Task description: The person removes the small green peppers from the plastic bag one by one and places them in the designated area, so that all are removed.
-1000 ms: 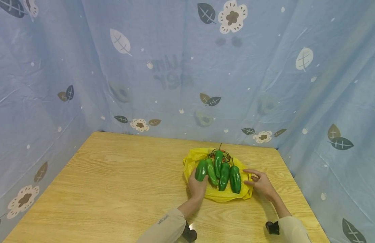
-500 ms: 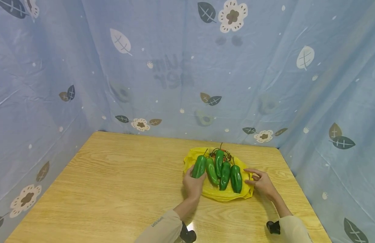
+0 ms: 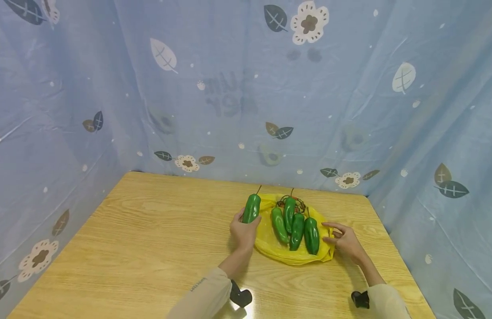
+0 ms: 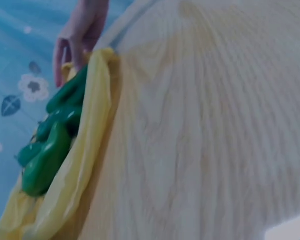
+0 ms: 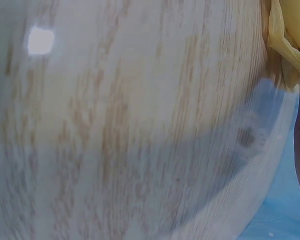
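My left hand (image 3: 244, 230) grips the lower end of a long green pepper (image 3: 251, 208), its thin dark stem pointing up and away. The held pepper is just past the left rim of a yellow plastic bag (image 3: 265, 246), spread open on the table. Several more green peppers (image 3: 297, 230) lie side by side in the bag; in the left wrist view, green peppers (image 4: 47, 160) show beyond the bag's near fold. At the bag's right edge, my right hand (image 3: 345, 241) pinches the plastic between thumb and fingers. The left hand's fingers are out of its own wrist view.
Dark stems with bits of red (image 3: 295, 203) bunch at the back of the bag. The wooden table (image 3: 150, 239) extends far to the left. A blue patterned curtain (image 3: 214, 110) hangs around its back and sides. Black wrist devices (image 3: 241, 297) sit below both hands.
My left hand has lifted the leftmost pepper from the bag and carried it left, past the rim. The right hand stays at the bag's right edge.
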A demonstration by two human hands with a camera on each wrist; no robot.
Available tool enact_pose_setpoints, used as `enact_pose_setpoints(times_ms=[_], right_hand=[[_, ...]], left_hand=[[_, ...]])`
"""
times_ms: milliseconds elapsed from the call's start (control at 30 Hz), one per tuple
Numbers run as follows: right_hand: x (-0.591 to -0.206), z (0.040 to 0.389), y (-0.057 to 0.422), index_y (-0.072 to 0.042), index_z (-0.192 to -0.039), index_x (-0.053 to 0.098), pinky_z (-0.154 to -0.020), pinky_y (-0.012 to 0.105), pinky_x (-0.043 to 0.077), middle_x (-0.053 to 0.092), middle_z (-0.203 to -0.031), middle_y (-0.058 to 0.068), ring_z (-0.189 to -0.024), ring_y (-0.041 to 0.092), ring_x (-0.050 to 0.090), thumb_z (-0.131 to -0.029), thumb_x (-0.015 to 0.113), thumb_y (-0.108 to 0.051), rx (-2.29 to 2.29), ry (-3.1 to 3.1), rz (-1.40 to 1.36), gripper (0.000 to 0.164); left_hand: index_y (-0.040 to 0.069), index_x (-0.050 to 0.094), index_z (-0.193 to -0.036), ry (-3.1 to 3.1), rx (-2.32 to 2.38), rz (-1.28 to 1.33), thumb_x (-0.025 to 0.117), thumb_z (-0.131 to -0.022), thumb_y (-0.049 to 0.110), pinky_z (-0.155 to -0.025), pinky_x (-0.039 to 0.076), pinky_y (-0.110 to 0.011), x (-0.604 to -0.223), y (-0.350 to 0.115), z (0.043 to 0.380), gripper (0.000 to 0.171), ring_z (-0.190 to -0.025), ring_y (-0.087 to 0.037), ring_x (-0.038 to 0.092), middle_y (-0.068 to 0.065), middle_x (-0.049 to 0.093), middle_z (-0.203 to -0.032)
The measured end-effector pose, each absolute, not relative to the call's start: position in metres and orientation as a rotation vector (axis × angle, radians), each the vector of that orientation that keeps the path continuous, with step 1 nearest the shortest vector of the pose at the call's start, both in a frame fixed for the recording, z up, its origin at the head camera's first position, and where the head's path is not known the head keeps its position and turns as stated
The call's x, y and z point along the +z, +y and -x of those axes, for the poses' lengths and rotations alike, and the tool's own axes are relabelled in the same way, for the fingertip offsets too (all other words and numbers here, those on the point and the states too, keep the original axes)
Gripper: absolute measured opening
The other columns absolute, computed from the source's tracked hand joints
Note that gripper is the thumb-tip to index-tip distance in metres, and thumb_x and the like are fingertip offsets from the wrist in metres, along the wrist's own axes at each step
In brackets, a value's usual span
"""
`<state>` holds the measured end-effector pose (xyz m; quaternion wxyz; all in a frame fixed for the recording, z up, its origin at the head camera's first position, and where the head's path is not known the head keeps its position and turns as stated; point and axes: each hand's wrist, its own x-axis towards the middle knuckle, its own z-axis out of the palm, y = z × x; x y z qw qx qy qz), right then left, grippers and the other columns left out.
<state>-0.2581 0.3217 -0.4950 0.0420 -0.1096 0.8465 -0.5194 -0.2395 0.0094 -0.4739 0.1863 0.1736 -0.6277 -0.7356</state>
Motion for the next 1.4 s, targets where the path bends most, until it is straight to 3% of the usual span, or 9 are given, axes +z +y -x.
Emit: enact_pose_setpoints(times_ms=[267,500,600,833,1067,1400], right_hand=[[-0.496,0.258,0.322,0.006,-0.132,0.052,-0.086,0.031,0.054,0.033,-0.144,0.033,-0.124,0.053,0.040,-0.086,0.071,-0.007,-1.581,2.587,0.327,0.052],[-0.495,0.258,0.321,0.006,-0.131,0.054,-0.093,0.050,0.047,0.036,-0.143,0.032,-0.124,0.055,0.036,-0.085,0.072,-0.007,-1.557,2.617,0.331,0.051],[-0.495,0.258,0.321,0.007,-0.131,0.053,-0.094,0.052,0.046,0.036,-0.143,0.033,-0.124,0.055,0.036,-0.085,0.071,-0.006,-1.550,2.624,0.340,0.051],[-0.495,0.259,0.321,0.007,-0.131,0.053,-0.085,0.032,0.054,0.036,-0.142,0.034,-0.122,0.052,0.042,-0.085,0.071,-0.004,-1.581,2.603,0.342,0.051],[-0.494,0.258,0.321,0.007,-0.132,0.052,-0.090,0.045,0.051,0.033,-0.144,0.034,-0.124,0.054,0.038,-0.086,0.071,-0.005,-1.560,2.608,0.319,0.051],[-0.495,0.259,0.322,0.006,-0.133,0.051,-0.095,0.051,0.045,0.034,-0.145,0.032,-0.126,0.053,0.035,-0.086,0.071,-0.007,-1.572,2.599,0.328,0.053]], left_hand=[[-0.006,0.056,-0.126,-1.757,-2.064,-0.516,0.079,-0.076,0.003,-0.088,0.053,-0.044,-0.468,-0.021,0.248,0.056,-0.107,-0.036,0.059,-0.021,0.061,-0.118],[-0.008,0.055,-0.125,-1.718,-2.024,-0.543,0.079,-0.075,0.000,-0.091,0.051,-0.046,-0.472,-0.046,0.255,0.055,-0.109,-0.039,0.058,-0.024,0.059,-0.118],[-0.007,0.055,-0.124,-1.725,-1.999,-0.574,0.079,-0.076,0.001,-0.090,0.052,-0.045,-0.476,-0.055,0.258,0.055,-0.108,-0.039,0.058,-0.024,0.058,-0.118],[-0.007,0.056,-0.122,-1.755,-1.914,-0.599,0.079,-0.076,0.002,-0.087,0.053,-0.045,-0.479,-0.070,0.260,0.052,-0.103,-0.037,0.060,-0.023,0.059,-0.114],[-0.005,0.054,-0.122,-1.851,-1.880,-0.615,0.078,-0.078,0.007,-0.087,0.053,-0.046,-0.486,-0.082,0.262,0.052,-0.104,-0.038,0.060,-0.023,0.059,-0.115],[-0.008,0.052,-0.121,-1.906,-1.844,-0.618,0.079,-0.076,0.004,-0.090,0.051,-0.050,-0.497,-0.091,0.269,0.053,-0.106,-0.042,0.059,-0.026,0.058,-0.116]])
